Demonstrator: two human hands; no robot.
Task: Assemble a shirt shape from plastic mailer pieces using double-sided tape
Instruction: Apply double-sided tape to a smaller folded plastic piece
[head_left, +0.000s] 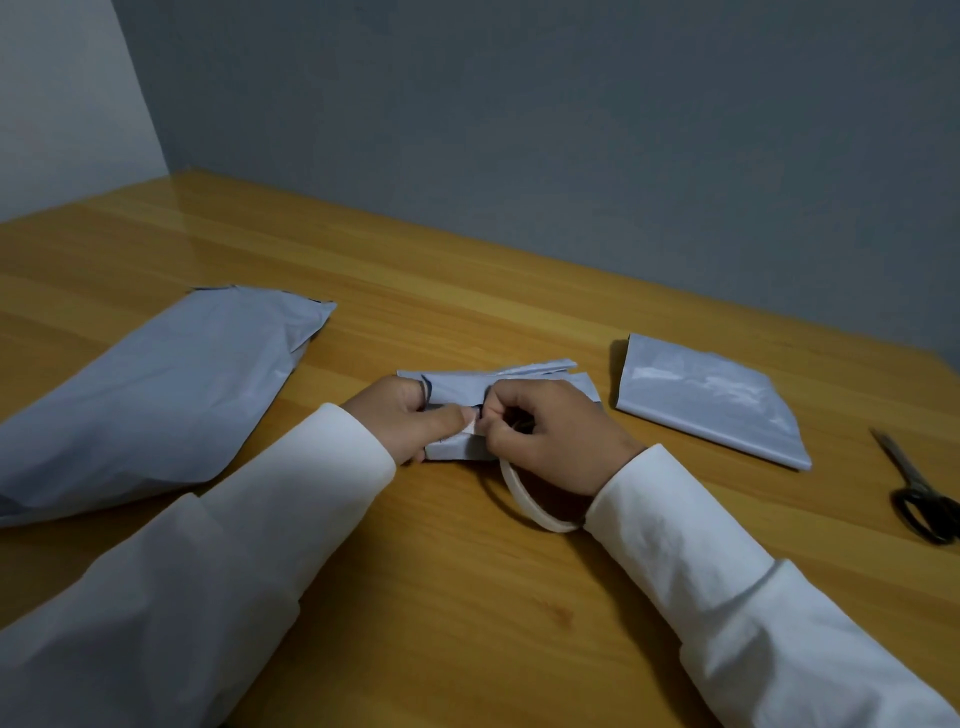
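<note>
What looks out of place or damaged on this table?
Nothing stands out. Both hands, left hand and right hand, work tape onto the small piece; the other pieces and scissors lie flat and apart.

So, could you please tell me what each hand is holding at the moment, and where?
The left hand grips the small folded grey plastic mailer piece at its left end; the right hand pinches the white tape strip at its upper end.
</note>
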